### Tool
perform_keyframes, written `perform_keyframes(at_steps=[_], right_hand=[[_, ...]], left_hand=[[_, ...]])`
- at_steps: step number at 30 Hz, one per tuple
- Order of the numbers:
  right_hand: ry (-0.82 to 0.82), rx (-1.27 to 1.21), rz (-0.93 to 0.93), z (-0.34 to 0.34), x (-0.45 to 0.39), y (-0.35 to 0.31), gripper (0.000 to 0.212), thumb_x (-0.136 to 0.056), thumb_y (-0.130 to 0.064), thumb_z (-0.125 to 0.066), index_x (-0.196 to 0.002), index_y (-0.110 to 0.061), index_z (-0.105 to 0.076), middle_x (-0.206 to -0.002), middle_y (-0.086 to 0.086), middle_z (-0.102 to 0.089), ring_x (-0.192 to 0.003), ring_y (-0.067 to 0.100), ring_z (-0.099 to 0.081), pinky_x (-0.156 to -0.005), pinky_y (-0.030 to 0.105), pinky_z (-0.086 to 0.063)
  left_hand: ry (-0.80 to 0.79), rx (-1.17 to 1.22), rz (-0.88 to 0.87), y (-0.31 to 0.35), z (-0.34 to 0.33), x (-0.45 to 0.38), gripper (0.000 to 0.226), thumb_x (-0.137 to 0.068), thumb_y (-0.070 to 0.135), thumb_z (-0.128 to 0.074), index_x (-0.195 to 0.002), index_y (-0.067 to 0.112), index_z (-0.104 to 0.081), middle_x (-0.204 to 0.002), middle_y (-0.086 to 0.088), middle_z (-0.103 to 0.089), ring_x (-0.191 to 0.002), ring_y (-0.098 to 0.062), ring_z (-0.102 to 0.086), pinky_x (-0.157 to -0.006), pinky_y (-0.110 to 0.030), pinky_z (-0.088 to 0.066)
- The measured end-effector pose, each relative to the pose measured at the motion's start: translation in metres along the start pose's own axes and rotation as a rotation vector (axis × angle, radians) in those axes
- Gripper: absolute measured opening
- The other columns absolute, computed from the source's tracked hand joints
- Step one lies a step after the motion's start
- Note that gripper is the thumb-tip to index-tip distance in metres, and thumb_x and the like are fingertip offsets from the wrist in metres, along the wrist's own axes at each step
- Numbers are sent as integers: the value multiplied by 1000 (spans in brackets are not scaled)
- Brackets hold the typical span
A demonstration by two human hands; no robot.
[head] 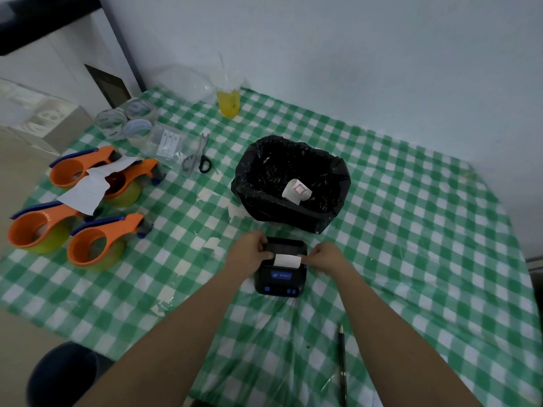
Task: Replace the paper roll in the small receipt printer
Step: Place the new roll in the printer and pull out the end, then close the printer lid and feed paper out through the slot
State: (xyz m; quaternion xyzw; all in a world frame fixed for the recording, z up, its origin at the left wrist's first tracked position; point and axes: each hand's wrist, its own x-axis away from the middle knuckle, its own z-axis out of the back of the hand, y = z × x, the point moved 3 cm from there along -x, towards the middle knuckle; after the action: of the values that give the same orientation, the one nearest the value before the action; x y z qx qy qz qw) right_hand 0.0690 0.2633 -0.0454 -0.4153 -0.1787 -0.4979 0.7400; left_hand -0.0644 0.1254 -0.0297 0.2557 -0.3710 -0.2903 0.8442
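A small black receipt printer (280, 279) with a blue display sits on the green checked tablecloth in front of me. A strip of white paper (287, 260) sticks out of its slot across the top. My left hand (249, 252) grips the printer's left side, thumb at the paper's left edge. My right hand (324, 257) holds the right side, fingers at the paper's right edge. Behind the printer stands a bin lined with a black bag (291, 183), and a white paper roll (296, 190) lies inside it.
Several orange tape dispensers (97, 245) with loose paper slips stand at the left. Scissors (199, 157), clear jars (123, 121) and a cup of yellow drink (228, 98) are at the back. A pen (342, 362) lies near the front edge. A dark stool (64, 374) is below left.
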Motion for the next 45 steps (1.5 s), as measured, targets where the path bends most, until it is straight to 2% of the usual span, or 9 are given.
perform_keyframes(at_steps=[9,13,19,26,30,32,36,42,45], right_hand=[[-73,206,-68,-3,-11,-5,46,-78,-33,-69,-51,-10,-40,-43,6,-43,-43,13,-39,-42,23,-33],[-68,-221,-40,-7,2,6,43,-79,-23,-73,-53,-9,-42,-39,5,-45,-27,7,-38,-33,17,-31],[125,-755,-36,-39,32,45,9,-90,-10,-58,-81,-8,-56,-72,10,-61,-60,18,-55,-55,26,-46],[256,-542,125,-48,53,46,23,-92,-6,-50,-112,-10,-61,-110,10,-64,-87,21,-59,-71,30,-48],[242,-498,175,-58,62,45,37,-93,-8,-48,-130,-11,-51,-131,7,-56,-98,17,-55,-79,26,-45],[222,-478,181,-64,64,49,44,-93,-6,-46,-136,-16,-44,-136,6,-52,-93,16,-55,-66,18,-47],[187,-492,229,-71,64,54,54,-91,0,-43,-140,-22,-38,-136,9,-52,-65,2,-45,-57,16,-41],[213,-467,281,-72,67,54,53,-89,1,-42,-138,-21,-41,-133,9,-55,-83,20,-57,-69,27,-46],[197,-463,298,-74,66,58,52,-90,1,-42,-138,-21,-41,-131,10,-56,-71,11,-52,-61,20,-41]], left_hand=[[-10,5,161,-13,-3,-10,39,-73,27,-74,-87,13,-41,-95,-5,-48,-85,-22,-47,-71,-33,-35],[8,62,155,-16,-4,-9,39,-72,26,-75,-87,13,-41,-87,-4,-51,-82,-24,-49,-69,-33,-36],[72,318,102,-26,-10,10,23,-83,9,-64,-103,6,-55,-79,-3,-52,-83,-23,-52,-67,-30,-39],[-51,340,87,-40,-23,40,55,-85,1,-59,-136,5,-39,-142,-17,-43,-126,-34,-48,-102,-40,-41],[-63,362,53,-45,-35,49,70,-78,0,-67,-140,8,-33,-140,-15,-45,-127,-33,-47,-105,-44,-42],[-49,354,45,-44,-40,50,71,-77,1,-69,-139,9,-34,-134,-12,-50,-122,-30,-52,-103,-47,-45],[18,312,12,-45,-44,51,69,-76,2,-69,-137,11,-37,-130,-13,-56,-117,-30,-56,-100,-49,-47],[82,237,-37,-40,-45,56,63,-77,3,-68,-134,15,-42,-125,-12,-61,-112,-29,-59,-97,-48,-49],[101,222,-43,-40,-46,57,62,-76,3,-68,-133,16,-45,-124,-11,-63,-111,-28,-60,-97,-48,-49]])
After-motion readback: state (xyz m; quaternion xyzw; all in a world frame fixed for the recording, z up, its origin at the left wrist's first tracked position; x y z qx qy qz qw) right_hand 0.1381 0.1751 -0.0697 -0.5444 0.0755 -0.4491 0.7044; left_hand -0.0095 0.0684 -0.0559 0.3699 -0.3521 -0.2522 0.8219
